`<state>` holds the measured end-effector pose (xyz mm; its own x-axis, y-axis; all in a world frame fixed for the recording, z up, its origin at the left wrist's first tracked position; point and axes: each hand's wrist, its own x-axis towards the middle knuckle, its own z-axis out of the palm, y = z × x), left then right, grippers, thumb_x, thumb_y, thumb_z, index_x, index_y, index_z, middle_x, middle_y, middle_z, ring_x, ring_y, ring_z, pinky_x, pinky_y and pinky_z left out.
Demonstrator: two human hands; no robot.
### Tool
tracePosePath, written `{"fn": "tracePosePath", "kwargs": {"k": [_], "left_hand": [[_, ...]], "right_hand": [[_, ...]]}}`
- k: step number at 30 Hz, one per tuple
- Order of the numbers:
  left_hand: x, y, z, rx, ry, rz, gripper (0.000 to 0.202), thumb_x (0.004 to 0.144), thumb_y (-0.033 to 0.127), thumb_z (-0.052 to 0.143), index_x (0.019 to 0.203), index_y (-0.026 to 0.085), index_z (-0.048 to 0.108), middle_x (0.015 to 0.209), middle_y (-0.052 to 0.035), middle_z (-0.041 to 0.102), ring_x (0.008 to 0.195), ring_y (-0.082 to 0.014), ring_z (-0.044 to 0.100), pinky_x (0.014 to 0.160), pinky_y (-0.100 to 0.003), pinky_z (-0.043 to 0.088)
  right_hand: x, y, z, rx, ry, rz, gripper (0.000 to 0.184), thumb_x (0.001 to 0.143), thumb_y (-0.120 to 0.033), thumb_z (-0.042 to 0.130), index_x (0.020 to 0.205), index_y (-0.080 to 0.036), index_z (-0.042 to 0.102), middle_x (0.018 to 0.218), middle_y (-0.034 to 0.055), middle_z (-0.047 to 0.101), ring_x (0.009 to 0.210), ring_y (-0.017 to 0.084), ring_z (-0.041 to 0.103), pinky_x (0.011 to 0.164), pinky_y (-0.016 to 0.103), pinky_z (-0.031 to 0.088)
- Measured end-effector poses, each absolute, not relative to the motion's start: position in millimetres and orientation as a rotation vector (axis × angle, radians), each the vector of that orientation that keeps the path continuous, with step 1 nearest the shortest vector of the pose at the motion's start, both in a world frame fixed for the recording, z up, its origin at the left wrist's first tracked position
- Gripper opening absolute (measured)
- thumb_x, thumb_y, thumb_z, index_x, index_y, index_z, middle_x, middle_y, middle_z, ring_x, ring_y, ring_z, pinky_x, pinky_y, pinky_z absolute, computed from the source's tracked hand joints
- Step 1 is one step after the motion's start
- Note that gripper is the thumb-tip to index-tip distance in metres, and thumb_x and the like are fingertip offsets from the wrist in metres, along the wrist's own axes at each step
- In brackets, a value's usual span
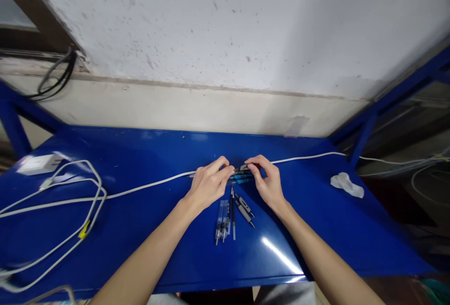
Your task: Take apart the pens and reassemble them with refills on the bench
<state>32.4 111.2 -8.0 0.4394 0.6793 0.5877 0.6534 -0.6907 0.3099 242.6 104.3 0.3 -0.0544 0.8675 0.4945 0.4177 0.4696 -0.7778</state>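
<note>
On a glossy blue table (147,155), my left hand (208,184) and my right hand (267,181) meet over a small bundle of pens (243,176) lying crosswise. Both hands pinch the bundle with curled fingers, the left at its left end, the right at its right end. Just in front of my hands lie several loose pens and pen parts (230,216), pointing toward me. A white cable (147,185) runs across the table right behind the bundle.
A white power strip (37,163) sits at the far left with looped white cables (75,202). A crumpled white tissue (346,185) lies at the right. A stained white wall (225,37) rises behind the table. Blue frame bars (393,96) stand at the right.
</note>
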Motion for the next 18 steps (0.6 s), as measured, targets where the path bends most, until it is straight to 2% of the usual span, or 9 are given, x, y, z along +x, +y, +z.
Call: {"fn": "tracePosePath", "kwargs": {"k": [6,8,10,12,15,17,18], "left_hand": [[34,106,4,2.597,1.191,1.085,0.025,0.102,0.017,0.044,0.106,0.018,0.068,0.101,-0.0056,0.064,0.071,-0.0121,0.06,0.059,-0.025,0.043],[35,104,6,2.593,1.168,1.068,0.028,0.096,0.014,0.044,0.112,0.018,0.066,0.103,-0.007,0.064,0.074,-0.0143,0.062,0.06,-0.026,0.046],[36,102,7,2.588,1.124,1.016,0.039,0.089,0.01,0.043,0.122,0.018,0.062,0.106,-0.0083,0.064,0.079,-0.0171,0.064,0.06,-0.028,0.048],[37,100,6,2.555,1.094,0.975,0.052,0.083,0.009,0.042,0.132,0.018,0.056,0.112,-0.0094,0.064,0.085,-0.0196,0.066,0.063,-0.03,0.052],[38,98,5,2.489,1.075,0.993,0.069,0.08,0.011,0.041,0.148,0.021,0.041,0.124,-0.0113,0.062,0.099,-0.0237,0.067,0.075,-0.036,0.058],[39,98,5,2.463,1.053,1.025,0.076,0.078,0.011,0.042,0.153,0.023,0.033,0.129,-0.012,0.059,0.106,-0.0253,0.065,0.08,-0.04,0.059],[39,98,5,2.461,1.033,1.044,0.077,0.078,0.011,0.042,0.153,0.023,0.032,0.131,-0.0124,0.057,0.109,-0.0257,0.064,0.082,-0.04,0.06]], "right_hand": [[242,101,-2,-1.194,-1.628,0.617,0.019,0.099,-0.034,0.063,0.089,-0.02,0.073,0.069,-0.0004,0.069,0.059,0.015,0.061,0.06,0.027,0.048],[240,98,-2,-1.172,-1.669,0.6,0.018,0.098,-0.035,0.065,0.091,-0.021,0.074,0.071,0.0006,0.071,0.057,0.015,0.061,0.058,0.028,0.048],[236,95,-1,-1.116,-1.725,0.572,0.014,0.097,-0.033,0.066,0.095,-0.022,0.075,0.08,0.0027,0.075,0.063,0.016,0.065,0.062,0.029,0.052],[231,91,2,-1.016,-1.797,0.577,0.011,0.098,-0.029,0.066,0.1,-0.023,0.075,0.091,0.0045,0.078,0.077,0.019,0.071,0.073,0.032,0.057],[226,85,4,-0.872,-1.884,0.598,0.012,0.099,-0.023,0.064,0.105,-0.024,0.075,0.102,0.0054,0.079,0.096,0.021,0.074,0.089,0.035,0.058],[224,83,3,-0.861,-1.899,0.57,0.014,0.098,-0.022,0.065,0.108,-0.024,0.075,0.107,0.0055,0.079,0.099,0.021,0.074,0.092,0.035,0.057],[223,82,3,-0.895,-1.884,0.55,0.013,0.098,-0.024,0.066,0.108,-0.024,0.074,0.106,0.0053,0.079,0.095,0.02,0.074,0.088,0.034,0.057]]}}
